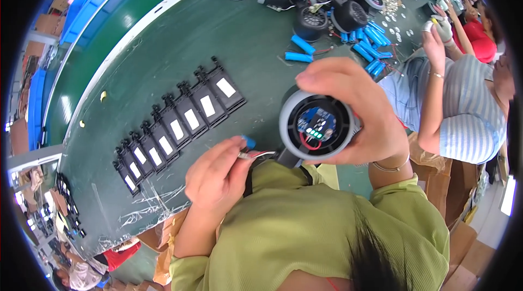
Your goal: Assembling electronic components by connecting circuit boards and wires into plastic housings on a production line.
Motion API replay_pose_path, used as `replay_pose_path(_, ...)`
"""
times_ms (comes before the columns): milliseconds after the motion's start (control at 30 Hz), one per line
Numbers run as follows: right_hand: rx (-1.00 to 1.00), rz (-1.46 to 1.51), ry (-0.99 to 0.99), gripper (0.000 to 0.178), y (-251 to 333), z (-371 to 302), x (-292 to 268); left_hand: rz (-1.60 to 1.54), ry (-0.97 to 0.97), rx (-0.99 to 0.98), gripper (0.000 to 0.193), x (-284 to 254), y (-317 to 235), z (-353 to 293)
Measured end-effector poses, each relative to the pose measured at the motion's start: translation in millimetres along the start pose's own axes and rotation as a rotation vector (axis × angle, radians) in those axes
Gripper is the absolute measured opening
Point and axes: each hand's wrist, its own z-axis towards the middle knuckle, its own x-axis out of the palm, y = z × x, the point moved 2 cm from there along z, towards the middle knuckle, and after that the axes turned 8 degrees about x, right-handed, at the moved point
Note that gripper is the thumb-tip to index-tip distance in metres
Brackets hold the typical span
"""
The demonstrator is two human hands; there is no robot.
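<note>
My right hand (pixel 368 114) is wrapped round a black round housing (pixel 291 122) with a grey rim, tilted so that its open end shows. Inside sits a blue circuit board (pixel 318 119) with a few small greenish-white lights lit and red wires looping below it. A short black stem juts from the housing's lower left. My left hand (pixel 215 174) pinches a small wire connector (pixel 244 155), from which white and dark wires (pixel 264 153) run toward that stem. A small blue piece (pixel 249 141) shows beside my left fingertips; its kind is unclear.
Several black flat covers with white labels (pixel 207 107) lie in a slanted row on the green table (pixel 163 51). Black housings (pixel 310 21) are heaped at the back, with blue cylindrical batteries (pixel 302 44) in front. Another person (pixel 468 95) works at the right.
</note>
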Motion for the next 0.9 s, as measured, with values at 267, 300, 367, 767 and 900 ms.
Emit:
replay_pose_path(267, -0.053, 0.036, -0.047, 0.061, 15, -1, -3, -0.005, 0.029, 0.015, 0.033, -11, -11, 7)
replay_pose_path(300, -0.052, 0.043, -0.044, 0.059, 15, -1, -3, -0.001, 0.036, 0.029, 0.033, -11, -12, 7)
replay_pose_path(367, -0.052, 0.041, -0.045, 0.059, 15, -1, -3, 0.002, 0.042, 0.044, 0.033, -11, -12, 7)
replay_pose_path(767, -0.054, 0.026, -0.013, 0.065, 11, -3, -1, -0.022, 0.056, 0.033, 0.032, -10, -9, 6)
replay_pose_path(900, -0.05, 0.021, -0.012, 0.066, 11, -3, 0, -0.059, 0.039, 0.022, 0.03, -9, -8, 4)
